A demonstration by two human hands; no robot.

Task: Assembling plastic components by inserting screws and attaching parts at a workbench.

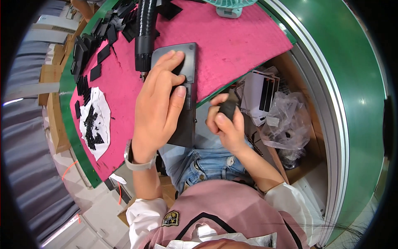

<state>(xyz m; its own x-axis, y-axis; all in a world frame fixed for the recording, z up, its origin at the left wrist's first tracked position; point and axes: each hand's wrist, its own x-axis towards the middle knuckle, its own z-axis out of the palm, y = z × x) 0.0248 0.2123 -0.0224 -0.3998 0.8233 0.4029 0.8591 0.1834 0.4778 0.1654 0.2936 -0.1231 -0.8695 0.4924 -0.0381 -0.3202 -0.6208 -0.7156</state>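
Observation:
My left hand (159, 103) lies flat on a dark grey rectangular plastic panel (187, 62) that rests on the pink mat (232, 41) and juts over the table's near edge. Its fingers press the panel's upper half. My right hand (226, 122) is below the table edge, over my lap, closed around a small black part (228, 107). A black power screwdriver (145, 37) hangs tip-down just left of the panel, beside my left fingers.
Black flat parts (99, 37) lie heaped at the mat's far left. A white sheet with small black bits (94, 124) sits at the left edge. A box with a plastic bag (286, 120) and white cartons stands to my right. A fan base (229, 9) is at the far edge.

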